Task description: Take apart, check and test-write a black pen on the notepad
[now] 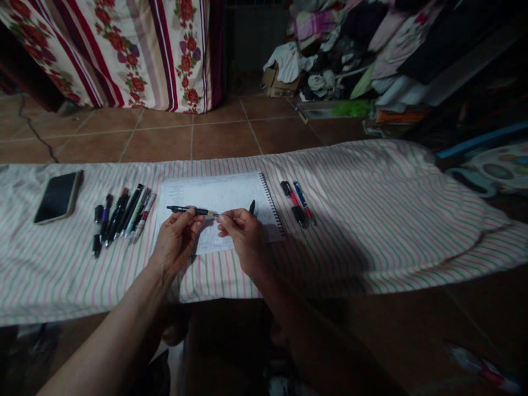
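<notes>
My left hand [179, 234] is closed in a pinch around the barrel of a black pen [185, 210], held level above an open spiral notebook [223, 184]. A thin yellowish section, which looks like the pen refill [212, 214], sticks out of the barrel's right end. The fingertips of my right hand [243, 228] pinch the tip of that refill. Behind the right knuckles shows a black tapered piece [252, 207]; whether the hand holds it or it lies on the page, I cannot tell. Handwriting covers parts of the paper.
Several pens [124, 214] lie in a row left of the notebook, beside a dark phone [60, 197]. To its right are a red-and-black pen [294, 203] and a blue pen [304, 202]. A striped cloth [371, 220] covers the low surface. Heaped clothes [322, 33] stand beyond.
</notes>
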Demonstrator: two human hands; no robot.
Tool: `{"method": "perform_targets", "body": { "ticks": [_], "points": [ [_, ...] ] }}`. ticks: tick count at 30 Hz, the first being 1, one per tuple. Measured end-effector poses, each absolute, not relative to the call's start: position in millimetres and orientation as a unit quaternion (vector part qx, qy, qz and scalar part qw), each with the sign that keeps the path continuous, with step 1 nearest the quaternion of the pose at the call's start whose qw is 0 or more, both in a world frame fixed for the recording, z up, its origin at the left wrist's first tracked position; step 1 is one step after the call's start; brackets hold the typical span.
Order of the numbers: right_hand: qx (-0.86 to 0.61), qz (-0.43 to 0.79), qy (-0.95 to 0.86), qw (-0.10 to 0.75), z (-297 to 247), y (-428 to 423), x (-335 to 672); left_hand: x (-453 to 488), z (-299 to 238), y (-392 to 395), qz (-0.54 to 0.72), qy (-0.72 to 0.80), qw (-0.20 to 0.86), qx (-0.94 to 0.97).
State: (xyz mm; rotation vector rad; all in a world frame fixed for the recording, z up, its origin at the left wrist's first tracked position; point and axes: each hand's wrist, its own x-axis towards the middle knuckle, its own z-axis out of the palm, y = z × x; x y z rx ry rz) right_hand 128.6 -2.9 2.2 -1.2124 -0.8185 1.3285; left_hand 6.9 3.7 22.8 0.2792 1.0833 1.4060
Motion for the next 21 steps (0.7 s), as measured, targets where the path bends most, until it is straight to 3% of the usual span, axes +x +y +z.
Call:
{"method": "perform_targets", "body": {
  "ticks": [21],
  "points": [
    [-0.518,0.518,-0.415,0.539,-5.9,-0.2,133.7,12.5,15.4,1.9,0.634,0.456,0.608,0.139]
  ]
}}
